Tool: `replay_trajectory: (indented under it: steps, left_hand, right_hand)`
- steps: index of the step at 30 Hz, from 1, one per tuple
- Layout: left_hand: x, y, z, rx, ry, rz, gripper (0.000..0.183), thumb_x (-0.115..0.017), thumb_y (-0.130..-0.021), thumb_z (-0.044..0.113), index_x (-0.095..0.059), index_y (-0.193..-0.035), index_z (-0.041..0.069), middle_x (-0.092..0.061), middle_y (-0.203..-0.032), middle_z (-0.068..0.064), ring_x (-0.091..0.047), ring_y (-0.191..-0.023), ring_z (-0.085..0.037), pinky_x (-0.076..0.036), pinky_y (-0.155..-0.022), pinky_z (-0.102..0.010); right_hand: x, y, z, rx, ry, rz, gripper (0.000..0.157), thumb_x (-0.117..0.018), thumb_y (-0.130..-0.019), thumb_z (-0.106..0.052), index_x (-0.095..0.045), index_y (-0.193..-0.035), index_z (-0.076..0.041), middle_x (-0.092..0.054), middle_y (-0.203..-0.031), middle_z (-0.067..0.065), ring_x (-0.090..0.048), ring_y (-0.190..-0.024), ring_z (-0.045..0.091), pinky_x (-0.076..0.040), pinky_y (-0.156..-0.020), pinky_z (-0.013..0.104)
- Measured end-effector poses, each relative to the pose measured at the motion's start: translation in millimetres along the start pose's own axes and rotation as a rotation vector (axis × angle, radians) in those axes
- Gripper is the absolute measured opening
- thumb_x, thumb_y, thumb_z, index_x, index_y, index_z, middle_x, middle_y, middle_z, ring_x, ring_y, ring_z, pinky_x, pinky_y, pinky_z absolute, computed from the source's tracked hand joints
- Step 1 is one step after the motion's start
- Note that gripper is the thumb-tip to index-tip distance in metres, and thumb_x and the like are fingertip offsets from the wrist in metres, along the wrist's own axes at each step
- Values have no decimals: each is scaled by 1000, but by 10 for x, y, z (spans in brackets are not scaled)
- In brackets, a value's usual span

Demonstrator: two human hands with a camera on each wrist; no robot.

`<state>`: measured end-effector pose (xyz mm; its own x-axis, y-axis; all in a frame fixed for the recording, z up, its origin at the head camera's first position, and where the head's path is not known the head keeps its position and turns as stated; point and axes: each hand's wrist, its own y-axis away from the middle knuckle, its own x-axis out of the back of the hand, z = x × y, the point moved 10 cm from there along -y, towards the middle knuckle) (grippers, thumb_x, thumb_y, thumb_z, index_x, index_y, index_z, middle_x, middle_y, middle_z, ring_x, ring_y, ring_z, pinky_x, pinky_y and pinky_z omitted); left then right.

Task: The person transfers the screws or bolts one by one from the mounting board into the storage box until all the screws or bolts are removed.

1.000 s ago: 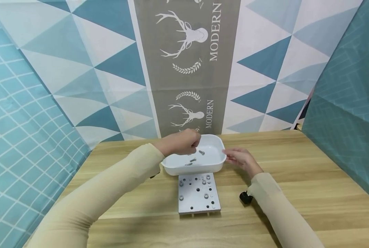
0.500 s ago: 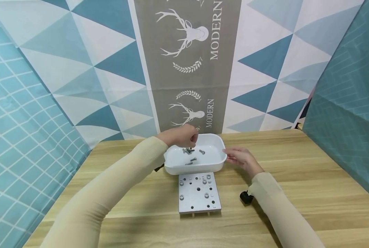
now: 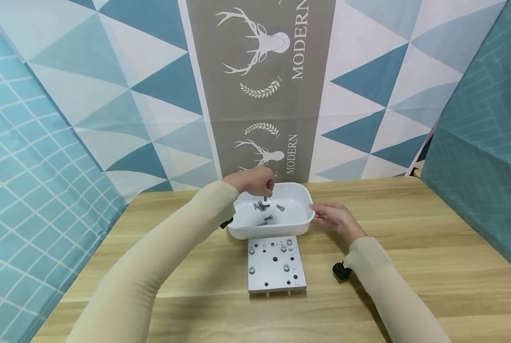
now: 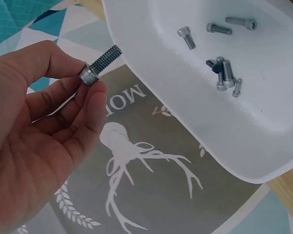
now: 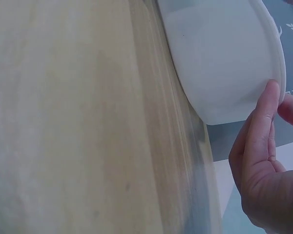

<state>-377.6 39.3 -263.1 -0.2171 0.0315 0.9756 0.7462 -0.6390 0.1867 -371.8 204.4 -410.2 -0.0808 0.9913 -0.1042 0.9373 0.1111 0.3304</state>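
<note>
My left hand [image 3: 255, 181] is raised over the far side of a white plastic tray [image 3: 277, 232]. Between thumb and fingers it pinches a socket-head screw [image 4: 101, 65] by the knurled head, the threaded shank pointing away from the palm in the left wrist view. More loose screws [image 4: 228, 73] of several sizes lie on the tray's floor. At the tray's right end, my right hand [image 3: 334, 219] grips the rim, with the thumb at the edge and fingers against the outer wall [image 5: 224, 63].
In front of the tray sits a silver metal plate [image 3: 266, 264] with holes, several screws standing in it. A small black object [image 3: 341, 271] is by the right cuff. Patterned cloth [image 3: 152, 95] hangs behind the wooden table [image 3: 410, 247].
The left hand has risen a little and drawn slightly back from inside the tray, uncovering the pile of screws and showing the held screw. The right hand stays at the rim.
</note>
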Motion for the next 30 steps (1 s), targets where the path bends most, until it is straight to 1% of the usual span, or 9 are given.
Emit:
replay_trajectory:
  steps: [3, 6, 7, 11, 17, 20, 24, 27, 30]
  left_hand:
    - [0, -25, -43, 6, 10, 0, 6, -60, -85, 7, -64, -80, 7, -55, -76, 1, -49, -69, -11, -40, -63, -21]
    - [-10, -49, -102, 33, 26, 0, 8, -60, -85, 7, -63, -77, 7, -53, -71, 3, -47, -67, -11, -38, -61, -21]
    - [-17, -62, -125, 43, 28, 1, 9, -60, -85, 7, -62, -76, 8, -52, -70, 3, -47, -66, -11, -38, -61, -21]
    - [-56, -118, -211, 74, 40, 14, 7, -61, -85, 8, -63, -79, 7, -55, -72, 2, -48, -67, -12, -39, -61, -21]
    - [-130, -262, -313, 86, 63, 34, 5, -61, -85, 8, -65, -82, 7, -58, -75, 0, -50, -68, -12, -41, -61, -21]
    - [-178, -342, -341, 83, 34, 25, 7, -61, -84, 9, -66, -81, 6, -59, -74, -1, -51, -66, -12, -42, -61, -22]
    - [-249, -443, -386, 92, -20, 1, 9, -63, -85, 11, -69, -86, 5, -67, -82, -4, -55, -70, -13, -47, -67, -25]
    - [-307, -501, -437, 110, -27, -12, 12, -63, -85, 13, -70, -90, 5, -71, -92, -7, -58, -76, -15, -50, -73, -28]
    - [-379, -542, -498, 129, -16, -19, 12, -63, -86, 14, -70, -92, 5, -71, -95, -7, -59, -79, -15, -51, -75, -29]
  right_hand:
    - [-5, -11, -3, -2, 3, -1, 41, -70, -86, -13, -58, -119, 7, -68, -76, -1, -67, -67, 6, -57, -70, 18]
    - [19, -46, 32, -23, 15, 30, 46, -66, -89, -12, -51, -127, 8, -67, -76, -2, -66, -66, 6, -56, -69, 17]
    - [15, -55, 36, -25, 11, 24, 47, -65, -90, -11, -50, -129, 9, -67, -76, -1, -67, -67, 6, -56, -69, 17]
    - [8, -78, 39, -24, 3, 6, 47, -63, -91, -10, -48, -130, 10, -67, -74, -1, -67, -66, 6, -57, -68, 18]
    - [15, -103, 26, -18, 37, -15, 49, -62, -92, -12, -45, -132, 11, -68, -75, -3, -67, -67, 5, -57, -70, 19]
    - [24, -118, 19, -9, 40, -24, 50, -61, -92, -12, -45, -132, 12, -69, -76, -3, -68, -68, 6, -57, -70, 19]
    - [38, -128, 15, -2, 48, -29, 49, -61, -92, -12, -45, -132, 12, -69, -76, -2, -68, -69, 6, -57, -71, 18]
    - [24, -121, 14, 5, 52, -44, 50, -61, -92, -11, -44, -132, 13, -69, -77, -2, -68, -70, 6, -57, -72, 19]
    - [6, -125, 27, 6, 48, -46, 48, -61, -92, -11, -45, -131, 13, -69, -77, -2, -68, -71, 6, -57, -73, 20]
